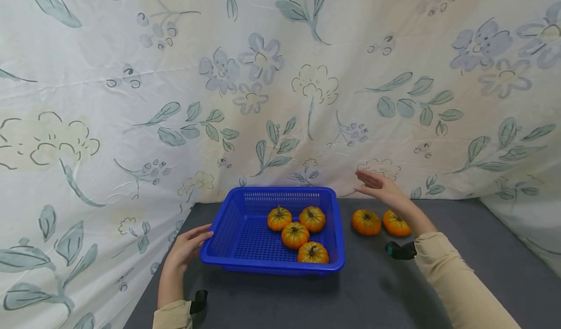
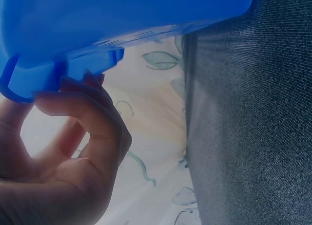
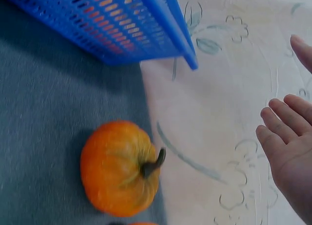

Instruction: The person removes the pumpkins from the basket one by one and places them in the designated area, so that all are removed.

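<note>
A blue plastic basket (image 1: 271, 265) with slotted walls holds several small orange pumpkins (image 1: 295, 235), grouped toward its right half. My left hand (image 1: 186, 248) grips the basket's left rim; in the left wrist view its curled fingers (image 2: 80, 108) meet the rim from below. Raised to the right of the basket is my right hand (image 1: 380, 189), its fingers straight and holding nothing. Below and near it, a pumpkin (image 1: 365, 222) sits on the table beside another pumpkin (image 1: 396, 223), which the right forearm partly covers. The right wrist view shows one pumpkin (image 3: 119, 169) with its stem.
Everything stands on a dark grey table (image 1: 364, 290). Behind it hangs a pale cloth (image 1: 280, 100) printed with flowers and leaves, close to the basket's far side. Black straps (image 1: 401, 250) show at both wrists, by the beige sleeves.
</note>
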Available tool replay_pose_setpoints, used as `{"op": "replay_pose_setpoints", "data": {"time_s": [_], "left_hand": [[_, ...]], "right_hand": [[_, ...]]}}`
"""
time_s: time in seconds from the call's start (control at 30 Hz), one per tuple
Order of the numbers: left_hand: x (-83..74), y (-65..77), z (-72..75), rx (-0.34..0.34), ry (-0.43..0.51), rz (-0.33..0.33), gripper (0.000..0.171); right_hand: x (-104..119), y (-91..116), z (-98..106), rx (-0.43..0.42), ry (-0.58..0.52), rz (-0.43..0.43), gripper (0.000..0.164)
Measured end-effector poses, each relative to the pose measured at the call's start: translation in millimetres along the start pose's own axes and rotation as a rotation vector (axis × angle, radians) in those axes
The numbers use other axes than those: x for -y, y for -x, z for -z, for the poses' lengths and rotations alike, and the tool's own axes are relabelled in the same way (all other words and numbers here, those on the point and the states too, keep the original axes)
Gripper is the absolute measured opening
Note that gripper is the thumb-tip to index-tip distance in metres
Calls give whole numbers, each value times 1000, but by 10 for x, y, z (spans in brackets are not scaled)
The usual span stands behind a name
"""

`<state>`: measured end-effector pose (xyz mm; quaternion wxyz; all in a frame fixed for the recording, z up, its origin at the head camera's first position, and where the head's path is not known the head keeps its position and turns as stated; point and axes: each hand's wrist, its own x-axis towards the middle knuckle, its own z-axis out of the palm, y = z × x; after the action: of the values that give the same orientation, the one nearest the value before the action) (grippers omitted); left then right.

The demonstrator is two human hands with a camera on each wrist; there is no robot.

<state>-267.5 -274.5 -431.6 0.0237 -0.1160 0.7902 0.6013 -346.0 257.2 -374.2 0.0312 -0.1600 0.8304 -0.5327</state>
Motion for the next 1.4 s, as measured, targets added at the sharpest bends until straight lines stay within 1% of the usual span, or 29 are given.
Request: {"op": "replay_pose_setpoints", "data": {"time_s": [0.07, 0.3, 0.5, 0.73, 0.9, 1.13, 1.3, 1.4], "left_hand": [[-1, -6, -1, 4, 11, -1, 62], [-1, -10, 2, 2, 6, -3, 62], [2, -10, -1, 2, 15, -1, 63], [10, -9, -14, -5, -5, -4, 63], [7, -5, -18, -8, -9, -3, 62], [3, -2, -10, -2, -8, -7, 62], [1, 1, 1, -2, -1, -5, 62], [-3, 10, 0, -5, 2, -1, 63]], "right_hand": [[21, -41, -40, 5, -4, 9, 77], [117, -154, -219, 13, 2, 32, 72], [177, -216, -380, 34, -49, 79, 69], [235, -265, -541, 38, -63, 65, 74], [266, -297, -646, 44, -78, 74, 74], [362, -350, -797, 48, -92, 60, 74], [370, -422, -905, 68, -108, 97, 75], [367, -449, -965, 73, -125, 101, 75]]}}
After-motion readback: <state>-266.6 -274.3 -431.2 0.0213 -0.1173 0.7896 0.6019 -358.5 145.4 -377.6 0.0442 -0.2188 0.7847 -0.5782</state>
